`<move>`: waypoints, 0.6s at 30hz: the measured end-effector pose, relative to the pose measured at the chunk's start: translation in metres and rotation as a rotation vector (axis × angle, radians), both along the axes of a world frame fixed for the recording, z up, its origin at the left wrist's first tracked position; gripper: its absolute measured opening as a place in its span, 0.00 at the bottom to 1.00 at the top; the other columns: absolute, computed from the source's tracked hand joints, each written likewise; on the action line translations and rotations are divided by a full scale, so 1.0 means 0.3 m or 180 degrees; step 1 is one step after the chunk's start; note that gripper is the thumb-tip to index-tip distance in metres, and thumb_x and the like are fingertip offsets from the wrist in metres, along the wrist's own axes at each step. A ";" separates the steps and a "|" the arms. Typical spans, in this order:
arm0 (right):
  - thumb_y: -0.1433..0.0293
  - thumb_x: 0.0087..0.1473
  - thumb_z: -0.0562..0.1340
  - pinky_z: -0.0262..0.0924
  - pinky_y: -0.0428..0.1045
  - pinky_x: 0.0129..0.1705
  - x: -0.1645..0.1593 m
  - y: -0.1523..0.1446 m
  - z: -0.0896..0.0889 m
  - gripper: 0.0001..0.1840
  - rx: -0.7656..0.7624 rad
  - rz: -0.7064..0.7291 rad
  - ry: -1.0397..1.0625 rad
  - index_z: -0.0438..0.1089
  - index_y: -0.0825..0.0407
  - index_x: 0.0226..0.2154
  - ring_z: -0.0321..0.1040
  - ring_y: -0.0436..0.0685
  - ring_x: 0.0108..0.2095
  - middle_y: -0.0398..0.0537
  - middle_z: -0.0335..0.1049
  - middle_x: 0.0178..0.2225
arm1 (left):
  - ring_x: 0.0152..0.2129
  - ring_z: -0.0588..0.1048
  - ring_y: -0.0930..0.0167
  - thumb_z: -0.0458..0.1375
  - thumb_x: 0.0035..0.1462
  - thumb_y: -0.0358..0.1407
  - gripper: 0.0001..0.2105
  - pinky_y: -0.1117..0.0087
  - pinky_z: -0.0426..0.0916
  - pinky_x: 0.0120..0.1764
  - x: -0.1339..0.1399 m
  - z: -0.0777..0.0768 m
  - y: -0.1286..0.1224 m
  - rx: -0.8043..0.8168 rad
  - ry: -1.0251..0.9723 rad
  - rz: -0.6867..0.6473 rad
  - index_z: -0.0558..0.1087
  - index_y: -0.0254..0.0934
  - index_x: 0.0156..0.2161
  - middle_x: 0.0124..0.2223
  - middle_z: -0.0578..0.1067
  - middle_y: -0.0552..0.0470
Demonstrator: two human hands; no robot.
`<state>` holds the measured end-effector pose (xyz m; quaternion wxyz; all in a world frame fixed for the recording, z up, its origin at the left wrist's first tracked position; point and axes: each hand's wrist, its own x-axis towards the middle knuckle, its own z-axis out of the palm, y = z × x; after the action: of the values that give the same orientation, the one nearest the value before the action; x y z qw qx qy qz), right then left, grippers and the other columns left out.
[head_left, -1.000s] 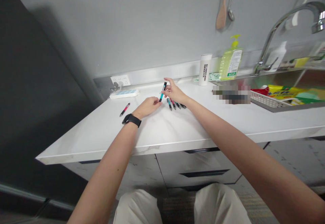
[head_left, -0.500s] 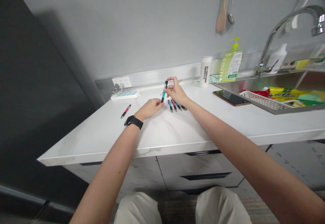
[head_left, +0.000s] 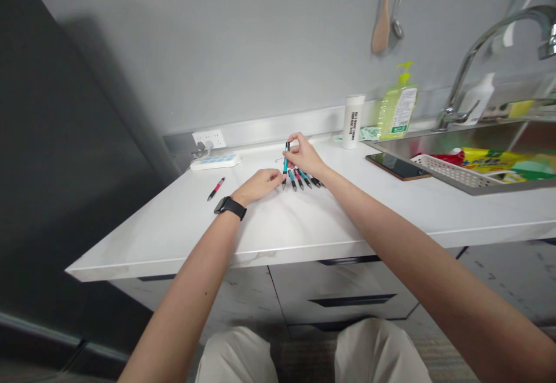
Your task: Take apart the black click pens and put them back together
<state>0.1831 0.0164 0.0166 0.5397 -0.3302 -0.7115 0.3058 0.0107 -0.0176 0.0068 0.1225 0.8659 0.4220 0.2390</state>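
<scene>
A blue pen (head_left: 285,164) with black ends is held close to upright at the left end of a row of pens. My right hand (head_left: 304,156) pinches it near its top. My left hand (head_left: 259,185), wearing a black watch (head_left: 230,207), has its thumb and curled fingers closed at the lower part of that pen. Just to the right lie another blue pen (head_left: 292,181), a pink pen (head_left: 299,179) and several more, side by side with tips toward me. My right hand partly covers the row. A separate pink pen (head_left: 216,189) lies left of my left hand.
A power strip (head_left: 216,162) lies by the wall below a socket (head_left: 209,139). To the right stand a white bottle (head_left: 353,121) and a yellow-green soap bottle (head_left: 397,108). A phone (head_left: 397,166) lies beside the sink (head_left: 473,189). The counter's front edge (head_left: 299,252) faces me.
The blue pen has moved slightly right and down, its tip now beside the row. Both hands have moved with it, and the pen stands more upright.
</scene>
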 end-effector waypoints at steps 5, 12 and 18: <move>0.69 0.45 0.60 0.62 0.43 0.20 -0.001 0.000 -0.003 0.18 -0.0141 -0.0079 -0.0070 0.49 0.48 0.35 0.64 0.48 0.16 0.30 0.62 0.16 | 0.24 0.64 0.72 0.45 0.59 0.49 0.20 0.71 0.58 0.31 -0.004 -0.005 0.007 0.0003 0.0057 -0.0007 0.68 0.35 0.28 0.26 0.70 0.53; 0.68 0.45 0.61 0.64 0.44 0.22 0.003 0.005 -0.008 0.19 -0.0108 0.0081 -0.0062 0.49 0.47 0.35 0.66 0.49 0.18 0.31 0.64 0.17 | 0.25 0.65 0.72 0.46 0.59 0.46 0.18 0.71 0.58 0.31 -0.006 -0.003 0.012 0.0009 0.0093 0.0026 0.67 0.35 0.28 0.27 0.70 0.54; 0.67 0.45 0.61 0.63 0.44 0.22 -0.003 0.003 -0.006 0.20 -0.0009 0.0015 -0.0028 0.48 0.47 0.36 0.65 0.49 0.17 0.30 0.63 0.17 | 0.23 0.64 0.73 0.46 0.60 0.47 0.19 0.71 0.58 0.30 0.000 0.003 0.001 0.0016 0.0004 0.0001 0.67 0.35 0.27 0.26 0.69 0.54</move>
<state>0.1824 0.0173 0.0148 0.5354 -0.3306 -0.7142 0.3066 0.0106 -0.0173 0.0078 0.1200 0.8663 0.4215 0.2396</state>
